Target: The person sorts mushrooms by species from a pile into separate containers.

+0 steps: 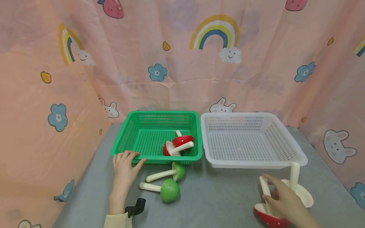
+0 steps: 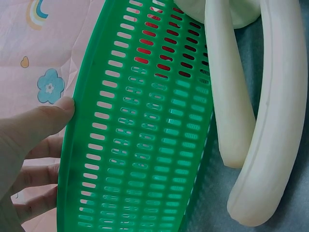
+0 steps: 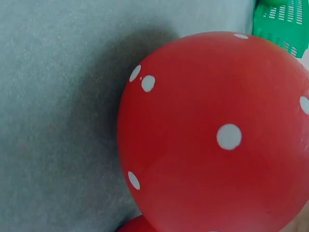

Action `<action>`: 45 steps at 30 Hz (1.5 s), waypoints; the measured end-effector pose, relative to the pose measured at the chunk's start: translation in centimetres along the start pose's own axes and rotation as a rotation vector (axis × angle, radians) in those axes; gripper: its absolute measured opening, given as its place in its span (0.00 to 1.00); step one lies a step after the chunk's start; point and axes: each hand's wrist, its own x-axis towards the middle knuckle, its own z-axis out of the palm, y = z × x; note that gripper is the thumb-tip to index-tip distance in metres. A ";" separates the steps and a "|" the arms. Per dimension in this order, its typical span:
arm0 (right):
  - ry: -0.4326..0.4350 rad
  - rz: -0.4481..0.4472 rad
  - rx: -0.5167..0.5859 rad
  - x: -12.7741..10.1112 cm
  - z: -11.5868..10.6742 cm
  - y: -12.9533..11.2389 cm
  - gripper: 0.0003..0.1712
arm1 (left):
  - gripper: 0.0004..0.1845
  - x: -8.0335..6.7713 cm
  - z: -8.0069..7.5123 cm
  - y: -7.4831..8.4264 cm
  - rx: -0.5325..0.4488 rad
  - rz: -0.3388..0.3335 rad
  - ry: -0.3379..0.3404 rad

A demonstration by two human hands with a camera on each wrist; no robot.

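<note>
My left hand (image 1: 124, 169) holds the front rim of the green basket (image 1: 155, 160) near its left corner. In the left wrist view the thumb (image 2: 60, 108) lies against that rim, and the other fingers pass behind it. Two red toy mushrooms (image 1: 182, 139) with pale stems lie inside. At the front right, my right hand (image 1: 285, 198) grips a red toy mushroom by its stem (image 1: 264, 186), its cap hanging low. The white-spotted red cap (image 3: 217, 130) fills much of the right wrist view. Beside that hand another toy mushroom (image 1: 308, 194) stands stem up.
To the right of the green basket stands a white basket (image 1: 253, 164) with bare mesh showing. Two green toy mushrooms (image 1: 170, 190) lie on the grey table (image 1: 211, 196) before the green basket, stems pointing left. A pink patterned curtain (image 1: 182, 91) encloses the back and sides.
</note>
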 end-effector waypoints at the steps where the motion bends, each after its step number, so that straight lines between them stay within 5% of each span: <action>1: -0.006 0.004 0.000 0.0 0.0 0.0 0.44 | 0.18 0.0 0.0 0.0 0.000 0.001 0.002; 8: 0.005 -0.012 0.009 -0.1 0.2 -0.3 0.43 | 0.18 0.0 0.0 0.0 -0.009 0.001 0.005; 19: 0.181 -0.219 0.031 -1.0 0.3 -1.1 0.39 | 0.17 -0.1 0.1 -0.1 -0.003 0.018 0.043; 26: 0.180 -0.244 0.051 -0.9 -0.4 -2.6 0.40 | 0.17 -0.1 0.1 -0.1 -0.003 0.006 0.028; 45: 0.364 -0.506 0.071 -1.6 -2.4 -7.6 0.40 | 0.17 0.0 0.1 0.0 -0.011 0.013 0.030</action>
